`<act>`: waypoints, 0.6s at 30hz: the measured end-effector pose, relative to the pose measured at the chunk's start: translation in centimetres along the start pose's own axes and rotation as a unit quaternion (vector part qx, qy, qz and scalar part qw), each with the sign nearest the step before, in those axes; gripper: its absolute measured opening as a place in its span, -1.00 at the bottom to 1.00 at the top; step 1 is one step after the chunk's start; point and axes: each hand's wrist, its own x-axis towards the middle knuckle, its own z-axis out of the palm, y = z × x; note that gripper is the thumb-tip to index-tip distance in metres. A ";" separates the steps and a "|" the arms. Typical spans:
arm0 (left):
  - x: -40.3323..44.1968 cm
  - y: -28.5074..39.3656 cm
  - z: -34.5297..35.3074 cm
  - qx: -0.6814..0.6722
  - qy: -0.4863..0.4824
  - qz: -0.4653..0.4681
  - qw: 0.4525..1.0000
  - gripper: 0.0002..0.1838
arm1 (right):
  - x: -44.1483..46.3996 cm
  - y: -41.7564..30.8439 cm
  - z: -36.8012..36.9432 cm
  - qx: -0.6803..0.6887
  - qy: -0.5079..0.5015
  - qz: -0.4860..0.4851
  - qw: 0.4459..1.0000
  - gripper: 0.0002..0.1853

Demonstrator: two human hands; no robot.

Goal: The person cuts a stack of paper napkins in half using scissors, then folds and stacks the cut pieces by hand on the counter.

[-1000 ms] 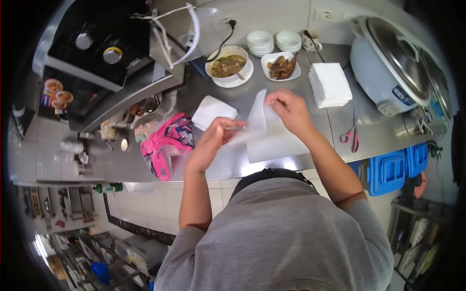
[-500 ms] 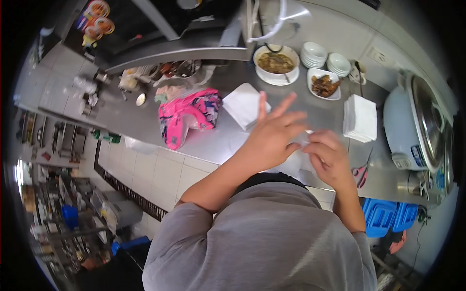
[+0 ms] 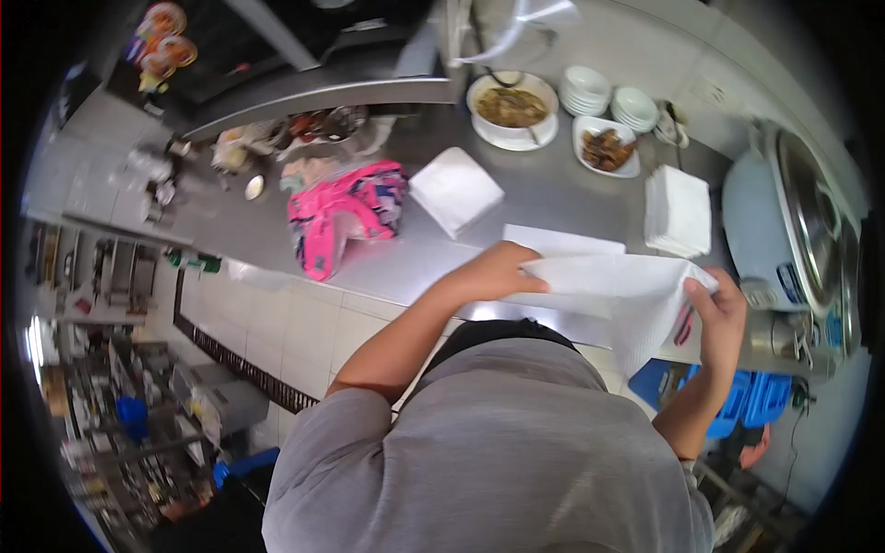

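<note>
A white paper napkin (image 3: 613,281) is stretched, partly unfolded, between my two hands over the counter's front edge. My left hand (image 3: 502,270) pinches its left end. My right hand (image 3: 719,304) grips the opposite corner, thumb on top, and one part of the napkin hangs down toward the floor. Just behind it, another flat white napkin (image 3: 562,239) lies on the steel counter. Farther back to the left is a pile of folded napkins (image 3: 456,192); a taller napkin stack (image 3: 678,210) stands to the right. Pink-handled scissors (image 3: 683,327) are partly hidden behind the held napkin.
A pink patterned bag (image 3: 346,217) lies on the left of the counter. At the back stand a bowl of food (image 3: 512,106), a dish of browned food (image 3: 606,149) and stacked white bowls (image 3: 585,89). A large pale-blue cooker (image 3: 765,207) occupies the right end.
My hands, close together before, have spread apart, the right one moving right and the left one lower. The napkin is now opened out between them, and the left fingers have closed on it.
</note>
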 end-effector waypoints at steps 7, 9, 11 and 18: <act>1.5 -6.2 0.3 -0.259 -0.007 -0.192 0.947 -0.73 | 5.3 12.2 2.7 0.098 -0.095 0.132 0.982 -0.70; 2.1 -6.7 0.7 -0.250 -0.015 -0.254 0.934 -0.71 | 8.7 20.1 4.7 0.080 -0.098 0.154 0.980 -0.48; 3.4 -11.2 2.0 -0.200 0.017 -0.236 0.951 -0.72 | 10.1 22.9 6.8 0.071 -0.083 0.141 0.984 -0.38; 4.3 -12.8 3.4 -0.116 0.116 -0.221 0.961 -0.70 | 9.4 18.9 9.2 0.063 0.033 0.157 0.985 -0.48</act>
